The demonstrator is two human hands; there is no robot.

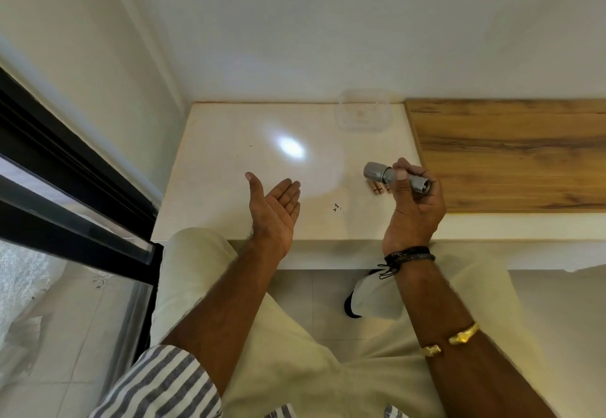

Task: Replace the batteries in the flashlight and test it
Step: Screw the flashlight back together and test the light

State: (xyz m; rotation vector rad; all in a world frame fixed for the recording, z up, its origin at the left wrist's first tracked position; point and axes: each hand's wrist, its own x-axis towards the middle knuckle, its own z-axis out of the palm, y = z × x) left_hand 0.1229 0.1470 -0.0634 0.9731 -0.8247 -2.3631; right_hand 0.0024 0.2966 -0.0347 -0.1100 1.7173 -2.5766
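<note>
Light lands on the white desk as a bright oval spot, left of the flashlight that throws it. I see the right hand held above the desk's right part, fingers curled round the silver barrel and the thumb pressed on top of it; the head points left, the tail sticks out to the right. Under the flashlight's head, a few copper-coloured batteries lie on the desk, just beside that hand (I cannot count them for sure). The left hand is spread flat, palm up, holding nothing, over the desk's near edge with its fingertips toward the lit spot. A clear plastic container sits at the back by the wall, and a wooden panel adjoins the desk on the right. A black cord band wraps the right wrist.
</note>
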